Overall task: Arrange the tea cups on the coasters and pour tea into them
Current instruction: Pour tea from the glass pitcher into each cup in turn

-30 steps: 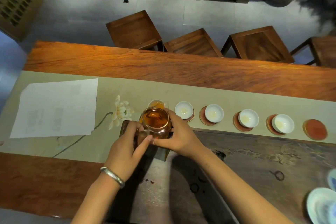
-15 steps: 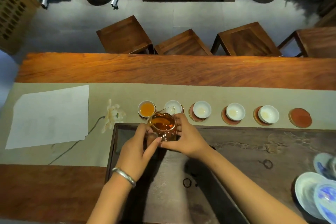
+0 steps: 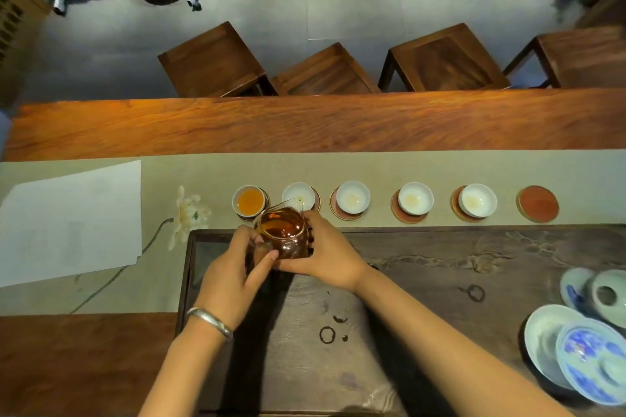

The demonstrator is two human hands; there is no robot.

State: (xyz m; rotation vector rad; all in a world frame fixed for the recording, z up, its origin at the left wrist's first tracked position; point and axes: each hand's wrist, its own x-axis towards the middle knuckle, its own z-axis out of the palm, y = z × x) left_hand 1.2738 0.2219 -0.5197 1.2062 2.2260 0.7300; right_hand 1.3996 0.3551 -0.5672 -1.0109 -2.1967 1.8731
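Observation:
A glass pitcher (image 3: 283,228) of amber tea is held over the far edge of the dark tea tray (image 3: 423,267). My left hand (image 3: 233,272) grips its handle side, and my right hand (image 3: 327,252) cups its right wall. Its spout leans over the second white cup (image 3: 298,194). The leftmost cup (image 3: 249,201) holds orange tea. Three more white cups (image 3: 353,197), (image 3: 415,199), (image 3: 477,200) sit on round red coasters along the beige runner. One coaster (image 3: 537,204) at the right end is bare.
A white paper sheet (image 3: 67,223) lies on the runner at left, beside a painted flower (image 3: 188,213). Blue-and-white porcelain dishes (image 3: 582,352) stand on the tray's right end. Wooden stools (image 3: 440,59) line the table's far side.
The pitcher and both hands have shifted right from the leftmost cup, which now shows orange tea, to the second cup.

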